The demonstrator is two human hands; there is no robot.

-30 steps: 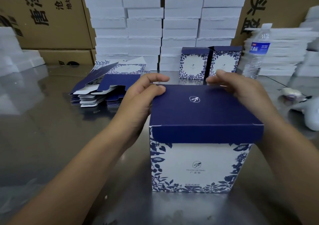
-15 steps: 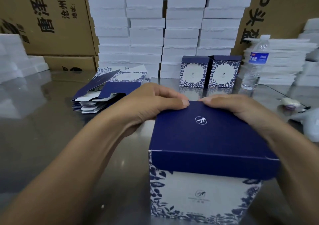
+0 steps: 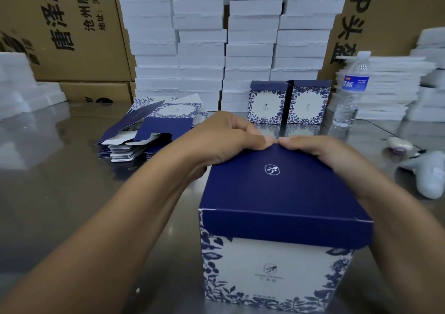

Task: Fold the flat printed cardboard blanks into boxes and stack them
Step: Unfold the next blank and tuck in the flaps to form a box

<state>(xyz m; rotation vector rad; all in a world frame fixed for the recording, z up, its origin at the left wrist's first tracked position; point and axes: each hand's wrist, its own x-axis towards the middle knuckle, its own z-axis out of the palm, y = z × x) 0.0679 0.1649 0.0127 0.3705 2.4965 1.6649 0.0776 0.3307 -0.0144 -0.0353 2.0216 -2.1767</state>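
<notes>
Two hands on one box [image 3: 277,193], left hand [image 3: 221,140], right hand [image 3: 322,156], fingers [image 3: 242,127] curled over its far lid edge.

A box [image 3: 277,260] stood at the front of the worktop [image 3: 60,188], with the left hand [image 3: 224,140] and right hand [image 3: 320,154] gripping the far edge of its top. Flat blanks [image 3: 149,130] lay stacked behind to the left. Two folded boxes [image 3: 267,104] stood side by side at the back, a bottle [image 3: 349,94] just to their right.
</notes>
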